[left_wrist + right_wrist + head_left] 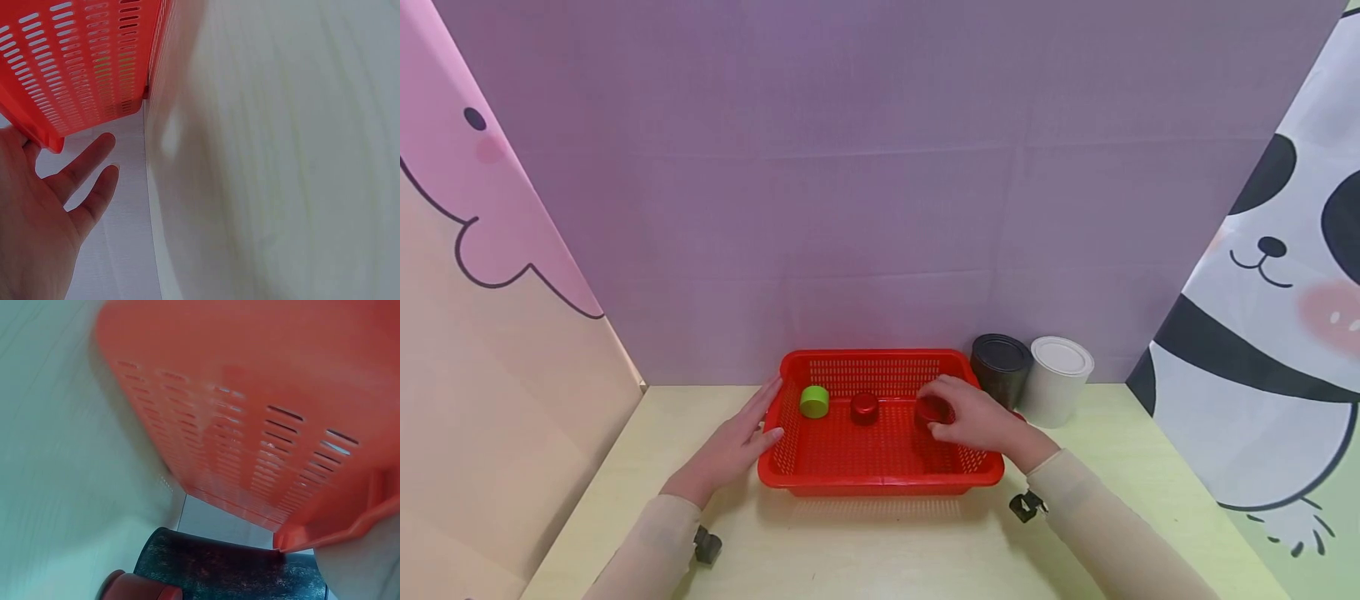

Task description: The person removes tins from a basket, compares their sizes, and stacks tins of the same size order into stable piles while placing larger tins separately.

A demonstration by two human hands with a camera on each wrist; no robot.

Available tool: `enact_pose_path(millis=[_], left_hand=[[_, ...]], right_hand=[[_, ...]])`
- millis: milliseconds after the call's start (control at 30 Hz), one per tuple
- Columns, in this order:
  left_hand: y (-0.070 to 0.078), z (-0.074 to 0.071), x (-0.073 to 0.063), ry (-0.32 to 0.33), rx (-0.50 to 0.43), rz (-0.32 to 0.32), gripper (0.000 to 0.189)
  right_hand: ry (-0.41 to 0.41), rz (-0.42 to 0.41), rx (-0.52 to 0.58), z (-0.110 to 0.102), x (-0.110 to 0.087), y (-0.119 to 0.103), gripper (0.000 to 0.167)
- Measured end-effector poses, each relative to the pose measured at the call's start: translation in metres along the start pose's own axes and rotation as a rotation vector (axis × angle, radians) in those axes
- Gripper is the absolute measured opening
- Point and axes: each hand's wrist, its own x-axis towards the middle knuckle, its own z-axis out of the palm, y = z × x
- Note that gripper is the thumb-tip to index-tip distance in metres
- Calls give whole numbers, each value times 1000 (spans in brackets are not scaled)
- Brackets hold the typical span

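Observation:
A red plastic basket (880,481) stands on the table, and in it lie a small green cylinder (814,402) on the left and a shiny red cylinder (864,409) near the middle. My right hand (977,419) reaches over the basket's right rim. Its thumb and fingers curl round another small red cylinder (929,411), partly covered by the hand. At the left rim, my left hand (730,450) has its fingers straight along the basket's outer edge. In the left wrist view, the left hand (37,212) shows spread fingers beside the slotted basket wall (81,69).
Behind the basket's right end stand a black lidded can (1002,371) and a white lidded can (1057,379), close together. A red round object (140,587) sits beside the dark can (231,565) in the right wrist view. A purple cloth (880,208) hangs behind the table.

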Motion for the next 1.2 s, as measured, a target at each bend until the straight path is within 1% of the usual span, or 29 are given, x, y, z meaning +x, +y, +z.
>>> enact_pose_path(millis=[167, 433, 633, 900, 1100, 1200], left_hand=[[0, 0, 0, -1, -2, -6, 88], [0, -1, -1, -3, -3, -2, 86], [0, -2, -1, 2, 3, 17, 86], [0, -2, -1, -2, -1, 16, 86], [-1, -1, 0, 1, -7, 15, 85], [-2, -1, 0, 0, -7, 15, 86]], right_hand=[[44, -15, 42, -1, -1, 3, 49], [144, -55, 102, -4, -5, 7, 51], [198, -89, 108, -11, -7, 8, 51], [250, -74, 141, -17, -14, 14, 53], [271, -25, 172, -21, -23, 17, 51], [299, -11, 191, -23, -28, 18, 53]])
